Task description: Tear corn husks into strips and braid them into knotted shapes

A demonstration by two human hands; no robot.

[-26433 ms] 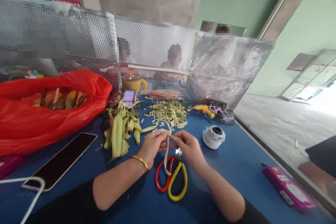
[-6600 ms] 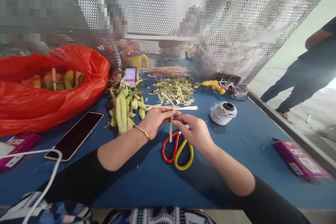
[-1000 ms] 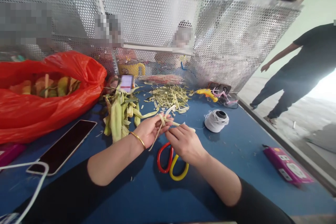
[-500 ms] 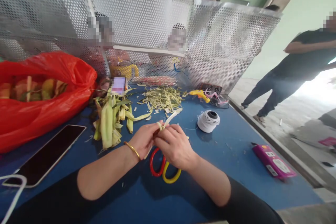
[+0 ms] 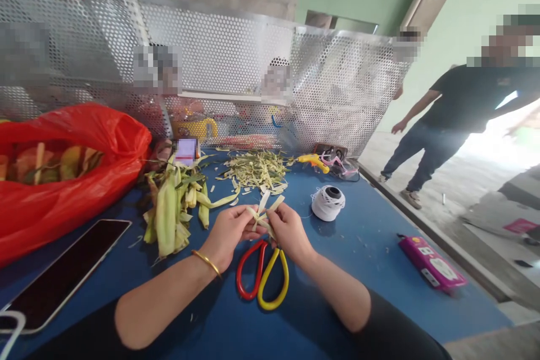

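Note:
Between my two hands is a small bundle of pale corn husk strips (image 5: 258, 215), crossed over one another with loose ends sticking up. My left hand (image 5: 231, 230) pinches the strips from the left with thumb and fingers. On the other side my right hand (image 5: 291, 229) is closed on a strip of the same bundle. Just below the hands lie scissors with one red and one yellow handle (image 5: 273, 287); their blades are hidden under the hands. A spool of white thread (image 5: 328, 204) stands to the right.
Left of my hands lie green corn husks (image 5: 169, 208), with a pile of husk shreds (image 5: 255, 171) behind. A red plastic bag (image 5: 105, 174) and a phone (image 5: 67, 275) are at left. A yellow glue gun (image 5: 314, 162) and purple packet (image 5: 432, 264) sit right. A person (image 5: 455, 107) stands beyond.
My hands have drawn slightly apart, so the crossed husk strips now show between them. The right hand's fingers have shifted off the bundle's top. The view has tilted up slightly.

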